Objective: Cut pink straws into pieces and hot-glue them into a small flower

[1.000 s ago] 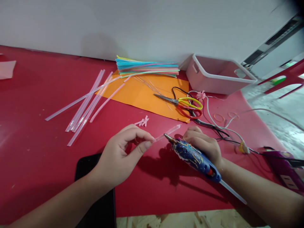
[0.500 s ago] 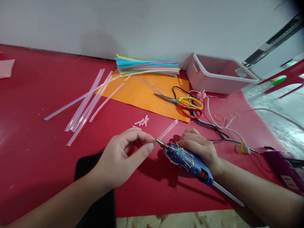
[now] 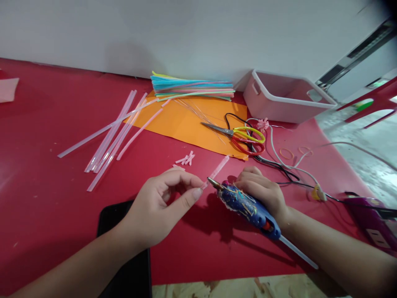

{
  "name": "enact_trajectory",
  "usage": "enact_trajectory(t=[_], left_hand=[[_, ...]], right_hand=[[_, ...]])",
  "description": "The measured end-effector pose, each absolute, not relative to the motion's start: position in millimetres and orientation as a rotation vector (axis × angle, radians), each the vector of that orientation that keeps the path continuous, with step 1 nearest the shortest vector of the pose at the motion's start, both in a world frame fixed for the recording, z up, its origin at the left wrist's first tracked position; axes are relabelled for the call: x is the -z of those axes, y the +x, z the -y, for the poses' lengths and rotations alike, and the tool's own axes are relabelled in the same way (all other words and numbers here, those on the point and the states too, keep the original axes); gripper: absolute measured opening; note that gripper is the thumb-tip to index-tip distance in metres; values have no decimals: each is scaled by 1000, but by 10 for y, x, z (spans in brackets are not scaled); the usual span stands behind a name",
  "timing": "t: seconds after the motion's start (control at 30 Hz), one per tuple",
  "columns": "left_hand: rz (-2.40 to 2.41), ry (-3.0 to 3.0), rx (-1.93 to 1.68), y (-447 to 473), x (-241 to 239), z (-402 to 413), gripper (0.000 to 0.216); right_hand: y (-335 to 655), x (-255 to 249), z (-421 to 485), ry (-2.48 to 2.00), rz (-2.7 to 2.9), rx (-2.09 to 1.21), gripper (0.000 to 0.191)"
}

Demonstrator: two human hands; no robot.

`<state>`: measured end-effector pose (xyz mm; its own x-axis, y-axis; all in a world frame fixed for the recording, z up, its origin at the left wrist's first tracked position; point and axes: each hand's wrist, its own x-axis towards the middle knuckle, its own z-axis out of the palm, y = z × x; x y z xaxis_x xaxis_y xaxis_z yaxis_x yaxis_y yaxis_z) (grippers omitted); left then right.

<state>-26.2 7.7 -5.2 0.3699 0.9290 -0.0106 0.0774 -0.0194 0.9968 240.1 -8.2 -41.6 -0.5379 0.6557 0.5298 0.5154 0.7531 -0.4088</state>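
My left hand (image 3: 169,203) pinches the near end of a thin translucent pink straw (image 3: 221,165) between thumb and fingertips. The straw slants up and to the right, over the red tabletop. Wrapped around a blue hot glue gun (image 3: 245,207) is my right hand (image 3: 263,192). Its metal nozzle is close beside the straw, just right of my left fingertips; whether they touch I cannot tell. Dried glue strands cover the gun's body, and a whitish glue stick (image 3: 299,251) sticks out of its back. Short pink pieces (image 3: 187,158) lie behind my left hand.
Clear and pink straws (image 3: 108,132) lie at left. Scissors (image 3: 231,131) rest on orange paper (image 3: 182,124), with a bundle of pipe cleaners (image 3: 192,87) behind. A pink bin (image 3: 279,105), cords (image 3: 274,163) and a pink flower-like piece (image 3: 263,124) are at right. A black phone (image 3: 130,265) lies under my left forearm.
The glue gun's nozzle has shifted slightly right and up, away from my left fingertips. The straw's far end has swung a little to the left. My left hand stays nearly still.
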Motion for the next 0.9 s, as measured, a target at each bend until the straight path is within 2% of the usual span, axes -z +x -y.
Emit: enact_trajectory(t=[0.9], left_hand=[[-924, 1479, -910, -285, 71, -70, 9]], right_hand=[[2412, 407, 68, -915, 2217, -278, 19]])
